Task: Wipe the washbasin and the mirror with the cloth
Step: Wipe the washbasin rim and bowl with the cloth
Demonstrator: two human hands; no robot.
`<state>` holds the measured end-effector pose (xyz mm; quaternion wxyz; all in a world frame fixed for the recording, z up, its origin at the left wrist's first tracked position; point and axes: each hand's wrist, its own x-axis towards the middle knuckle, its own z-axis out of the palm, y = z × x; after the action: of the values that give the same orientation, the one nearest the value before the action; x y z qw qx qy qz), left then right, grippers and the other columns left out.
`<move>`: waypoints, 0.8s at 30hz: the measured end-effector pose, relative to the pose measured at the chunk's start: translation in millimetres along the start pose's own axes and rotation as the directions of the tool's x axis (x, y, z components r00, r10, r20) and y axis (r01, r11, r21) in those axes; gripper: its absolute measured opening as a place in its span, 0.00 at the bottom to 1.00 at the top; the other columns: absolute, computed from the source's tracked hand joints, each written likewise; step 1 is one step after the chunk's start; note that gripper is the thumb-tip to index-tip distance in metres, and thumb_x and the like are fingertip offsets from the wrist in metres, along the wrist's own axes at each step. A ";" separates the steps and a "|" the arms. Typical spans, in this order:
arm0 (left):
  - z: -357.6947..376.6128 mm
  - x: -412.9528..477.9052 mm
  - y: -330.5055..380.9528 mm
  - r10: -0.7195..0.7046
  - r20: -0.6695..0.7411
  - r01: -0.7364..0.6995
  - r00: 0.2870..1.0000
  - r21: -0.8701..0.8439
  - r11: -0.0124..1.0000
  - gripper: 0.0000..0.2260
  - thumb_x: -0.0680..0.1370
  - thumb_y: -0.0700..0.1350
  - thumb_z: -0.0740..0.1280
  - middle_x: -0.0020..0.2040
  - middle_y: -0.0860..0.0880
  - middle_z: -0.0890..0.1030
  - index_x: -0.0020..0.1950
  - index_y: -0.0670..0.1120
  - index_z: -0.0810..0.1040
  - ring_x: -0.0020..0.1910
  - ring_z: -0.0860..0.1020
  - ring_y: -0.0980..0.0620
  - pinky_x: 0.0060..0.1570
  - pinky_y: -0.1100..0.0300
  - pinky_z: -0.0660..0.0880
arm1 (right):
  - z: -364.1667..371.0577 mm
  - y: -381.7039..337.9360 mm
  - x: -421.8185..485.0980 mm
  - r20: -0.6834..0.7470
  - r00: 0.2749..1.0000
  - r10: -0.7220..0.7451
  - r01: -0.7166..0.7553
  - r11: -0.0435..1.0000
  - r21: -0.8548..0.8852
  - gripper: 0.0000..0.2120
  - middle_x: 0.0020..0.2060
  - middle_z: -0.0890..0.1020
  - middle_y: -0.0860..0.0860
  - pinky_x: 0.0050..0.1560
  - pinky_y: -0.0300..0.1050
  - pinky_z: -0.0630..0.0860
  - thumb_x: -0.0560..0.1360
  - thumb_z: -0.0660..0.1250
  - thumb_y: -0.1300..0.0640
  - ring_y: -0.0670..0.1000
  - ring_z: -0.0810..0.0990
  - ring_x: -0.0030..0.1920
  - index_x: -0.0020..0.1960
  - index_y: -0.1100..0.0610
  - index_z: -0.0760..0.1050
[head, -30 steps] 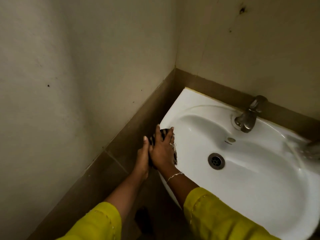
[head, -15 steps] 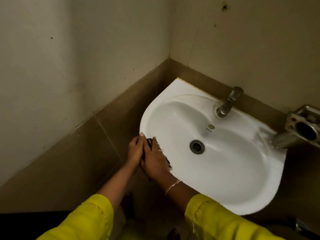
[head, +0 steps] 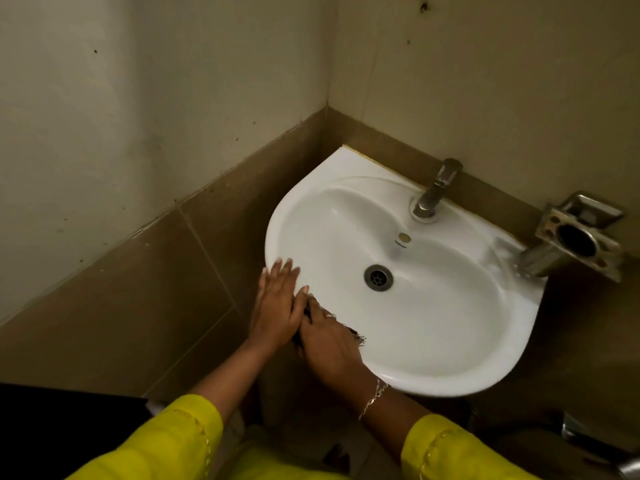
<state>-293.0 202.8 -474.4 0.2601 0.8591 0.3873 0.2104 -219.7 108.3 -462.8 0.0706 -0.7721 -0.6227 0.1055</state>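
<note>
2 walls meet in a corner: the upper part (head: 173,98) is cream plaster with some dark spots, and the lower part is covered with brown tiles (head: 138,289). A white washbasin (head: 346,161) is fixed in this corner, with its back edge against the tiles of the right wall.

At the bottom of the view there are 2 yellow sleeves, the left sleeve (head: 166,445) and the right sleeve (head: 450,452), with bare forearms reaching up to the front left rim of the basin.

A metal holder (head: 578,237) with a round hole is fixed on the wall just beside the right end of the basin. A metal tap (head: 434,190) stands upright on the back rim.

The left hand (head: 277,306) lies flat on the rim with the fingers straight and a little spread, and it holds nothing. The right hand (head: 329,344) is touching it and presses the cloth (head: 356,332) on the rim, with the fingers nearly flat on top. The cloth is dark, and only a frayed edge shows from under this hand.

The round drain (head: 378,277) is in the bottom of the bowl, and a small overflow cap (head: 404,237) is between it and the tap. A thin chain bracelet (head: 374,396) hangs on the right wrist, and a ring (head: 329,316) is on 1 finger.
</note>
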 end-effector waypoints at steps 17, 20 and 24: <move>28.1 11.1 37.0 -0.087 0.304 -0.075 0.949 0.483 0.872 0.43 0.69 0.68 0.34 0.63 0.48 0.76 0.61 0.45 0.75 0.69 0.66 0.49 0.69 0.49 0.49 | -8.2 90.5 -84.7 -0.144 0.949 -0.281 0.228 0.926 -0.301 0.38 0.52 0.83 0.52 0.29 0.36 0.77 0.60 0.73 0.35 0.47 0.83 0.36 0.62 0.55 0.67; 29.0 10.9 36.3 -0.069 0.276 -0.079 0.959 0.491 0.868 0.44 0.67 0.68 0.32 0.59 0.47 0.79 0.57 0.44 0.77 0.65 0.69 0.48 0.68 0.50 0.52 | -12.6 118.3 -99.9 -0.142 0.918 -0.370 0.310 0.893 -0.327 0.35 0.52 0.83 0.52 0.33 0.36 0.78 0.64 0.69 0.36 0.47 0.83 0.40 0.63 0.55 0.66; 30.8 11.0 33.2 -0.085 0.294 -0.083 0.952 0.514 0.854 0.41 0.69 0.68 0.36 0.58 0.48 0.79 0.57 0.45 0.78 0.65 0.70 0.48 0.67 0.51 0.53 | -28.4 162.8 -115.7 -0.033 0.900 -0.434 0.401 0.857 -0.323 0.28 0.55 0.82 0.51 0.40 0.38 0.78 0.72 0.58 0.37 0.47 0.83 0.46 0.64 0.55 0.66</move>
<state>-250.5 183.9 -476.3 0.0750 0.9190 0.3851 -0.0380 -81.9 -39.0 -465.7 0.0030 -0.6244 -0.7794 -0.0515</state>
